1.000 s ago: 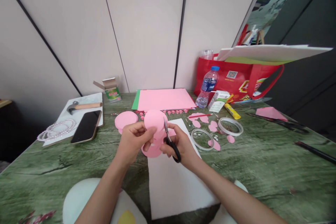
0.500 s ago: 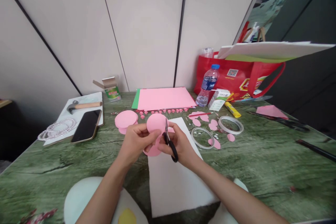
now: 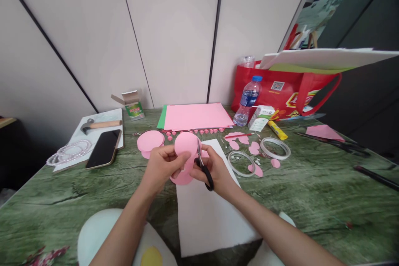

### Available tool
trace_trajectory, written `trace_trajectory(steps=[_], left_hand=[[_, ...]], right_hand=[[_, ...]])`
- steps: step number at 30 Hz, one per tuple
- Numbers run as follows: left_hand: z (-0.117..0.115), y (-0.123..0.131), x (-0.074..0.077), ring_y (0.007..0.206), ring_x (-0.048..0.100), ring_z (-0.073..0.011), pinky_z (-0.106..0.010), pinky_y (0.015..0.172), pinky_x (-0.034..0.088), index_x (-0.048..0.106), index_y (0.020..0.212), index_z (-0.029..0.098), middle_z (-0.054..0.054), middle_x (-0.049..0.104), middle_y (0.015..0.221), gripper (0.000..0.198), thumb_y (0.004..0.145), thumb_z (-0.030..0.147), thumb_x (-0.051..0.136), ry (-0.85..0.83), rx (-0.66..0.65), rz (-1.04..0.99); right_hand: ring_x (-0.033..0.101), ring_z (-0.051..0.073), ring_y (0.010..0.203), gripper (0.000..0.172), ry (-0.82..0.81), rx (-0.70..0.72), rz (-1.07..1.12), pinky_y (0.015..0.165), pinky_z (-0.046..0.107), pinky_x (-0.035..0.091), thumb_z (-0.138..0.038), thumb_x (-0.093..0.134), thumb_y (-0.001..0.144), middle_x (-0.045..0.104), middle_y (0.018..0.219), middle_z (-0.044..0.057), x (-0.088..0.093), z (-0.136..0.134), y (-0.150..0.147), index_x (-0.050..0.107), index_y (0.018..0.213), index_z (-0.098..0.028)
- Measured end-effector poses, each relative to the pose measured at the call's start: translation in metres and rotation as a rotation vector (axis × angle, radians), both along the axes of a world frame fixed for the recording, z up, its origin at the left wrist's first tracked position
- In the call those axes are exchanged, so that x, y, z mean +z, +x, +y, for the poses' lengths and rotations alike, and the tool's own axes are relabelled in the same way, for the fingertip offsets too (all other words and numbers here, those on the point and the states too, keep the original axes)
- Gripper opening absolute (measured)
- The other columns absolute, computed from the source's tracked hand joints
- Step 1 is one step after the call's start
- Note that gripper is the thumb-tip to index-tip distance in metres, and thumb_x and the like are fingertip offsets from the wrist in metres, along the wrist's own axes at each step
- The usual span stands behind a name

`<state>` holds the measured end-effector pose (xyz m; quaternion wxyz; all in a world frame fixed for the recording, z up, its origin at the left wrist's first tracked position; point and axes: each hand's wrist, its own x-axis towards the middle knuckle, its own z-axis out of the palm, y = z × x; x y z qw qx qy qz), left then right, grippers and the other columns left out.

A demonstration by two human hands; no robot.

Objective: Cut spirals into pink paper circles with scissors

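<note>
Between the thumb and fingers of my left hand (image 3: 163, 166) is a round pink paper disc (image 3: 186, 143), held up above the table. My right hand (image 3: 215, 170) grips a pair of black-handled scissors (image 3: 205, 172), with the blades pointing up along the right edge of the disc. Below my hands, another pink paper circle (image 3: 181, 179) lies partly over a white sheet (image 3: 212, 220). To the left sits a stack of pink paper circles (image 3: 150, 140). Whether the blades are touching the paper is hard to make out.
Pink sheets (image 3: 198, 116) lie behind my hands, with a row of small pink pieces in front. Tape rings (image 3: 274, 149), a glue stick (image 3: 277, 130), a water bottle (image 3: 248, 102) and a red bag (image 3: 280, 91) stand right. Left are a phone (image 3: 104, 149) and a hammer (image 3: 102, 124).
The scissors and my right hand have shifted very slightly right relative to the disc. My left hand still holds the disc; the whole view has moved a little.
</note>
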<state>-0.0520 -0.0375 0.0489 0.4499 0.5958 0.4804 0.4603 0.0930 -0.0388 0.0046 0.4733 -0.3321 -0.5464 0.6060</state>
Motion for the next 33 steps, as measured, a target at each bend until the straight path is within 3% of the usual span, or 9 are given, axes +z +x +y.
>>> trace_trajectory(steps=[15,22,28,33], left_hand=[[0.0015,-0.0025,-0.0002,0.03,0.032,-0.0016,-0.014,0.031,0.024,0.047,0.046,0.013,0.008,0.042,0.035,0.03,0.069,0.024,0.063,0.061,0.057,-0.066],[0.0013,-0.0004,-0.0015,0.03,0.042,-0.0052,-0.018,0.031,0.03,0.05,0.059,0.015,0.004,0.054,0.047,0.02,0.073,0.027,0.059,-0.011,-0.034,-0.149],[0.0012,0.001,-0.0012,0.031,0.029,-0.0011,-0.015,0.031,0.019,0.05,0.05,0.012,0.008,0.039,0.036,0.026,0.066,0.025,0.065,0.019,0.057,-0.06],[0.0007,-0.0009,-0.001,0.033,0.028,-0.0012,-0.015,0.031,0.018,0.052,0.05,0.012,0.007,0.038,0.037,0.025,0.065,0.026,0.065,-0.005,0.033,-0.021]], right_hand=[[0.041,0.006,0.042,0.058,0.015,-0.031,-0.032,0.041,0.017,0.03,-0.026,0.075,0.055,0.052,0.051,-0.009,-0.0058,0.0034,0.0013,0.037,0.098,-0.02],[0.041,0.006,0.042,0.055,0.009,-0.014,-0.027,0.043,0.018,0.032,-0.028,0.074,0.056,0.05,0.05,-0.01,-0.0021,0.0,-0.0002,0.038,0.097,-0.021],[0.042,0.007,0.045,0.058,-0.021,0.031,-0.037,0.046,0.019,0.032,-0.027,0.074,0.056,0.049,0.054,-0.009,-0.0002,-0.0018,-0.0016,0.037,0.1,-0.021],[0.045,0.009,0.054,0.06,0.02,0.021,-0.01,0.052,0.022,0.036,-0.022,0.075,0.054,0.05,0.059,-0.008,-0.0032,-0.0006,-0.0021,0.038,0.101,-0.022]])
